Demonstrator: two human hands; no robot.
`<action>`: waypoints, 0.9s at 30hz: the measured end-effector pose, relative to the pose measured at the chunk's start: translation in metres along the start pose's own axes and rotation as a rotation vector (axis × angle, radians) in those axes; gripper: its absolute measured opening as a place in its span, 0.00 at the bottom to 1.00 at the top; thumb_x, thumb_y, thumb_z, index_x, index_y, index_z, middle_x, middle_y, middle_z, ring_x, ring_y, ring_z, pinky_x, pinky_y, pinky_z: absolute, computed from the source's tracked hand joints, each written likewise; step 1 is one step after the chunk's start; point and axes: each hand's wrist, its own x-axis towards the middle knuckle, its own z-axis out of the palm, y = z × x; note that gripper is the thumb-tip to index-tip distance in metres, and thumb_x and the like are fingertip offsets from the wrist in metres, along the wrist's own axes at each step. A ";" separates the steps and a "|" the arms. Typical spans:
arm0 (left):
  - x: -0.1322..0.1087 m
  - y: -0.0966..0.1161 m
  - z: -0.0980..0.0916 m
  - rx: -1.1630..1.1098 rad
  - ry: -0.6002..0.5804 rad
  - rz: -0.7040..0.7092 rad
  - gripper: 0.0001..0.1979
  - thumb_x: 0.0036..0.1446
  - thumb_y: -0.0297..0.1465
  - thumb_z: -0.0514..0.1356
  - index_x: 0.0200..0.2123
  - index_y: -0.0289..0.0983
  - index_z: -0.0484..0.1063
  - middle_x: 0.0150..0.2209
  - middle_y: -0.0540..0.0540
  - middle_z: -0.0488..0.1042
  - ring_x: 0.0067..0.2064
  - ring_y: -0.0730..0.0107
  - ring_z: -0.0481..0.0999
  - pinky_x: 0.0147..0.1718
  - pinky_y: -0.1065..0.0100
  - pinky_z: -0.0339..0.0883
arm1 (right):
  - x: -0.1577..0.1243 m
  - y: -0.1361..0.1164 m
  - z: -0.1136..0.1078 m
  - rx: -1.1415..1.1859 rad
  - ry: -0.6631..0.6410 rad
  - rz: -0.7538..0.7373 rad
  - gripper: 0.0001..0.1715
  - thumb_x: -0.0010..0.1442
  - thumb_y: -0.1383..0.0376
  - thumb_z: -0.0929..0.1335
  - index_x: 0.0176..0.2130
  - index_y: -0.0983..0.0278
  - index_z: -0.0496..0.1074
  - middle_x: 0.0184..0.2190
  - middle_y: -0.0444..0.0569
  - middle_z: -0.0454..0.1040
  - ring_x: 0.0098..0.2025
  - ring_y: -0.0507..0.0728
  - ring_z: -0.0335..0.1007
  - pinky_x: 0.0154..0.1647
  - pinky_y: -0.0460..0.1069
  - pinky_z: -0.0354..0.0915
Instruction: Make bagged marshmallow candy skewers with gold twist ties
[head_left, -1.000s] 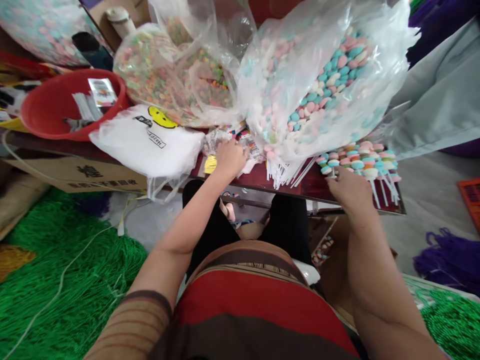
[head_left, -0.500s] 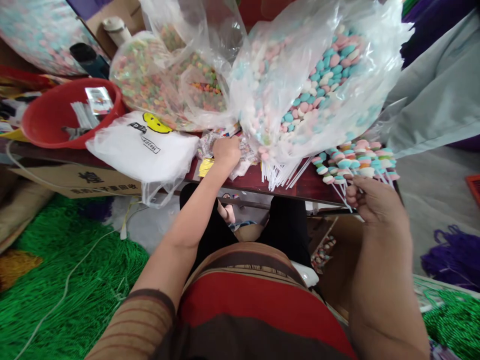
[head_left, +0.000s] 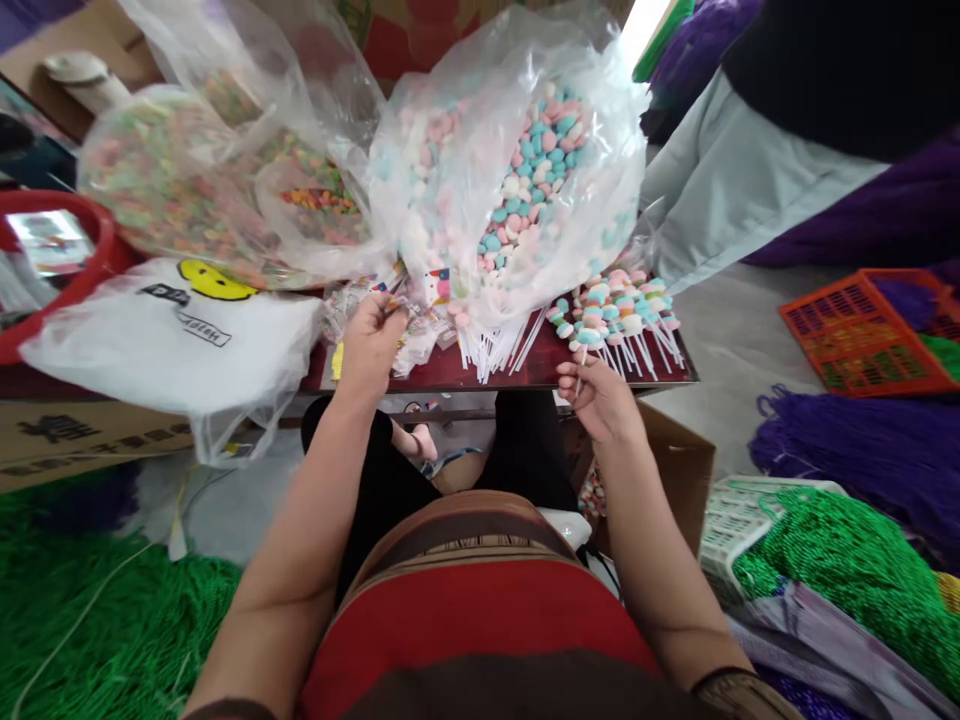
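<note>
My left hand (head_left: 373, 338) is closed on a small printed wrapper from the pile of clear wrappers (head_left: 409, 305) on the dark red table (head_left: 510, 370). My right hand (head_left: 600, 395) pinches the white stick of a candy skewer (head_left: 581, 340), just in front of a row of finished pastel candy skewers (head_left: 622, 310). A bundle of bare white sticks (head_left: 495, 345) lies between my hands. Behind them stands a big clear bag of pink, blue and white candies (head_left: 517, 170).
A second clear bag of multicoloured candies (head_left: 202, 180) and a white smiley-face bag (head_left: 172, 320) lie at the left, beside a red basin (head_left: 67, 270). Green strands (head_left: 90, 610) and purple strands (head_left: 862, 450) cover the floor. An orange crate (head_left: 862, 330) and a cardboard box (head_left: 675, 470) stand at the right.
My view has swung to the right. My right hand lifted a skewer off the row and drew it toward me. My left hand closed on a wrapper and raised it slightly.
</note>
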 end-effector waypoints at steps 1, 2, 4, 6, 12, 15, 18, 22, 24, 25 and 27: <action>-0.006 -0.001 0.005 -0.031 0.016 -0.014 0.12 0.49 0.35 0.69 0.34 0.40 0.70 0.30 0.53 0.73 0.30 0.74 0.71 0.31 0.69 0.65 | -0.001 0.004 0.000 -0.006 -0.012 -0.013 0.15 0.47 0.69 0.73 0.35 0.61 0.68 0.26 0.42 0.79 0.23 0.48 0.72 0.24 0.42 0.70; -0.012 -0.003 0.010 -0.041 0.023 -0.025 0.12 0.48 0.33 0.68 0.34 0.40 0.70 0.29 0.54 0.73 0.28 0.76 0.71 0.30 0.70 0.65 | -0.003 0.007 0.000 -0.018 -0.024 -0.031 0.15 0.47 0.69 0.73 0.35 0.61 0.67 0.26 0.42 0.79 0.23 0.48 0.72 0.25 0.42 0.70; -0.023 -0.007 0.017 -0.046 -0.033 -0.054 0.11 0.48 0.30 0.66 0.34 0.39 0.68 0.29 0.56 0.72 0.27 0.78 0.70 0.31 0.72 0.66 | -0.009 0.013 0.001 -0.057 -0.050 -0.080 0.13 0.47 0.68 0.73 0.33 0.61 0.67 0.26 0.42 0.79 0.22 0.48 0.69 0.23 0.42 0.67; -0.035 -0.009 0.022 -0.009 -0.121 -0.069 0.09 0.50 0.29 0.64 0.35 0.39 0.68 0.28 0.57 0.70 0.27 0.79 0.69 0.33 0.72 0.67 | -0.015 0.016 0.003 -0.097 -0.074 -0.145 0.11 0.46 0.68 0.72 0.31 0.61 0.66 0.26 0.41 0.78 0.19 0.46 0.63 0.20 0.41 0.59; -0.064 0.004 0.025 0.340 -0.374 0.150 0.04 0.55 0.26 0.57 0.35 0.39 0.70 0.30 0.53 0.71 0.31 0.76 0.71 0.33 0.73 0.65 | -0.024 0.012 0.023 -0.100 -0.074 -0.269 0.05 0.46 0.66 0.71 0.29 0.63 0.72 0.23 0.40 0.72 0.17 0.43 0.49 0.18 0.44 0.43; -0.072 0.011 0.026 0.485 -0.468 0.407 0.11 0.54 0.21 0.54 0.36 0.38 0.73 0.32 0.51 0.75 0.33 0.75 0.73 0.34 0.73 0.66 | -0.022 0.009 0.039 -0.105 -0.145 -0.235 0.15 0.51 0.55 0.74 0.30 0.64 0.76 0.23 0.41 0.69 0.17 0.43 0.48 0.19 0.45 0.40; -0.075 0.010 0.026 0.579 -0.486 0.639 0.15 0.52 0.18 0.53 0.38 0.38 0.74 0.35 0.49 0.76 0.37 0.74 0.75 0.38 0.73 0.68 | -0.022 0.009 0.055 -0.141 -0.249 -0.208 0.25 0.51 0.45 0.75 0.27 0.64 0.74 0.17 0.38 0.62 0.16 0.44 0.47 0.19 0.46 0.39; -0.076 0.004 0.022 0.760 -0.479 0.717 0.18 0.52 0.17 0.53 0.41 0.39 0.76 0.38 0.47 0.75 0.39 0.71 0.75 0.41 0.71 0.69 | -0.027 0.012 0.068 -0.177 -0.369 -0.112 0.27 0.44 0.46 0.79 0.25 0.64 0.72 0.15 0.35 0.57 0.16 0.43 0.44 0.19 0.46 0.38; -0.077 0.004 0.019 0.788 -0.475 0.689 0.19 0.53 0.18 0.54 0.43 0.40 0.77 0.39 0.47 0.75 0.40 0.69 0.75 0.42 0.69 0.70 | -0.030 0.013 0.071 -0.181 -0.365 -0.096 0.27 0.41 0.48 0.81 0.25 0.64 0.71 0.17 0.36 0.60 0.17 0.43 0.43 0.19 0.46 0.38; -0.077 0.004 0.018 0.768 -0.465 0.652 0.20 0.54 0.19 0.54 0.45 0.40 0.77 0.39 0.46 0.75 0.41 0.69 0.75 0.43 0.69 0.70 | -0.030 0.014 0.071 -0.179 -0.348 -0.103 0.27 0.41 0.49 0.81 0.25 0.63 0.70 0.17 0.36 0.61 0.17 0.43 0.43 0.19 0.46 0.38; -0.077 0.005 0.016 0.650 -0.415 0.509 0.20 0.55 0.22 0.55 0.50 0.39 0.76 0.39 0.47 0.76 0.40 0.70 0.75 0.43 0.68 0.70 | -0.030 0.015 0.071 -0.165 -0.306 -0.132 0.26 0.40 0.51 0.81 0.24 0.63 0.69 0.18 0.36 0.61 0.18 0.43 0.43 0.19 0.45 0.39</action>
